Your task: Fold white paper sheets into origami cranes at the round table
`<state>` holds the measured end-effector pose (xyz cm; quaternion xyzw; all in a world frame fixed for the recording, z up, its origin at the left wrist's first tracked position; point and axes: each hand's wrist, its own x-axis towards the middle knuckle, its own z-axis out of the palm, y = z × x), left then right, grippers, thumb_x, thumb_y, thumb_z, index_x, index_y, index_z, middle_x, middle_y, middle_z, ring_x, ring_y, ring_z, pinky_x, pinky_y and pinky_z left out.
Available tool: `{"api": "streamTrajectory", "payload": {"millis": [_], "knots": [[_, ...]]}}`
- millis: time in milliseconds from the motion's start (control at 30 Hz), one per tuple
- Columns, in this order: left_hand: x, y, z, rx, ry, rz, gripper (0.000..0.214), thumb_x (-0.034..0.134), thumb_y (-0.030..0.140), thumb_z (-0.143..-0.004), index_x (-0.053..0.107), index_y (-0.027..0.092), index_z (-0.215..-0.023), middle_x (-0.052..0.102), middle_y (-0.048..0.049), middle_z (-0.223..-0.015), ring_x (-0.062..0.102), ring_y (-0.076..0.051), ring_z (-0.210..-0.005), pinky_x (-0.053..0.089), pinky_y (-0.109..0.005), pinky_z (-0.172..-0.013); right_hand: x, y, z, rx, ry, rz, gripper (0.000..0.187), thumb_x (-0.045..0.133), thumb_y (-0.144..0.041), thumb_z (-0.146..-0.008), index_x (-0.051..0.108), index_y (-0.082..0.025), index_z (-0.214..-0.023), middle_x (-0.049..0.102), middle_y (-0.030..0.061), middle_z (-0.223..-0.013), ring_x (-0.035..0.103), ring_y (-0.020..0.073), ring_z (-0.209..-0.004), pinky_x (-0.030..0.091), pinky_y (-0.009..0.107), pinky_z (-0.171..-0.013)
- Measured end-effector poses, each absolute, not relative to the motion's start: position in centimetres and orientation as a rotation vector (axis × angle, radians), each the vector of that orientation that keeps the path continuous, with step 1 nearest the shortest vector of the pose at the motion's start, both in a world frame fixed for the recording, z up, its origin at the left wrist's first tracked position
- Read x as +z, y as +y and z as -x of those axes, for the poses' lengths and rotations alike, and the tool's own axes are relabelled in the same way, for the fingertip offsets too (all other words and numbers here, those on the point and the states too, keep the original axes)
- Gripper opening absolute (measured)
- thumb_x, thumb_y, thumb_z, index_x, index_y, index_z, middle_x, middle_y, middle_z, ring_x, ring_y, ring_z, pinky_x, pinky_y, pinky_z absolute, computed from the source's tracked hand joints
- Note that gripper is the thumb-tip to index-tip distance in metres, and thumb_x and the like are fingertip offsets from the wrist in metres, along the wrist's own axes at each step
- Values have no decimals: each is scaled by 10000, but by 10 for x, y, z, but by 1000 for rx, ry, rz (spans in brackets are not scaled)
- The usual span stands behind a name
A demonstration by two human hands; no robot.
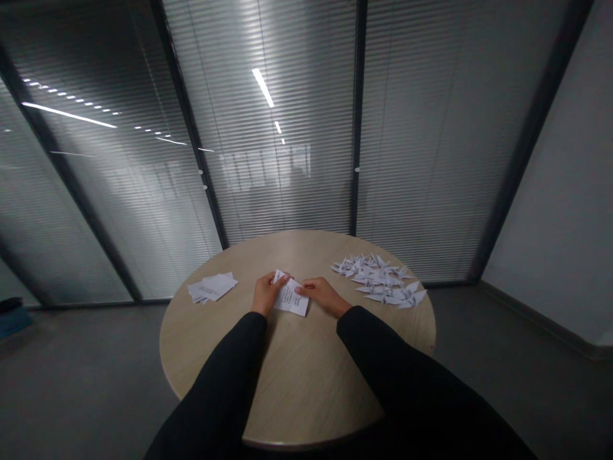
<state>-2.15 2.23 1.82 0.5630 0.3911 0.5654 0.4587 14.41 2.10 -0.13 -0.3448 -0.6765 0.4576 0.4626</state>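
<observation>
A small white sheet of paper [291,298] with printed text lies on the round wooden table [297,377] between my hands. My left hand [266,293] pinches its upper left corner, which is lifted and folded over. My right hand [322,294] presses fingertips on the sheet's right edge, fingers closed together. Both arms wear black sleeves.
A small stack of white paper sheets [212,287] lies at the table's left. Several folded white paper cranes [382,278] are spread at the right. Glass walls with blinds stand behind the table; grey floor surrounds it.
</observation>
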Motion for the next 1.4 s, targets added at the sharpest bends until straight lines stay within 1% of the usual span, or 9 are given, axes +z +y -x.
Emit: {"api": "streamTrajectory", "payload": {"millis": [367, 600, 800, 1100, 1267, 1400], "knots": [[26, 14, 21, 1436, 1011, -1351, 324, 722, 421, -584, 698, 107, -660, 640, -73, -550, 552, -141, -451, 372, -226, -427, -4, 23, -145, 1133, -1714, 926, 344, 701, -435, -601, 667, -96, -648, 673, 51, -634, 585, 149, -561, 418, 255, -560], [26, 13, 21, 1458, 1008, -1357, 357, 723, 438, -573, 700, 94, -667, 653, -86, -583, 557, -138, -471, 384, -220, -435, -4, 23, -145, 1117, -1739, 936, 365, 695, -457, -598, 663, -95, -639, 670, 51, -627, 580, 147, -560, 411, 248, -550], [22, 17, 23, 1451, 1047, -1432, 383, 684, 463, -616, 696, 87, -690, 648, -76, -572, 555, -125, -462, 382, -208, -434, -3, 23, -146, 1093, -1782, 963, 371, 684, -459, -606, 672, -92, -658, 669, 51, -641, 580, 150, -573, 409, 248, -564], [21, 17, 24, 1491, 1088, -1462, 392, 667, 477, -624, 687, 88, -662, 675, -110, -635, 582, -148, -495, 408, -225, -458, 2, 20, -146, 1129, -1782, 974, 368, 699, -449, -589, 682, -92, -676, 675, 58, -661, 592, 162, -604, 419, 259, -586], [18, 20, 27, 1527, 1179, -1495, 422, 562, 502, -707, 695, 105, -647, 641, -73, -541, 576, -152, -476, 401, -230, -461, 3, 19, -146, 1125, -1817, 967, 360, 701, -437, -592, 694, -92, -692, 678, 55, -667, 593, 162, -609, 416, 255, -585], [16, 23, 29, 1535, 1289, -1504, 408, 550, 486, -704, 669, 116, -579, 578, -34, -457, 533, -142, -433, 348, -222, -423, 5, 16, -146, 1134, -1843, 969, 355, 698, -425, -599, 700, -87, -708, 685, 60, -682, 589, 156, -605, 417, 253, -587]]}}
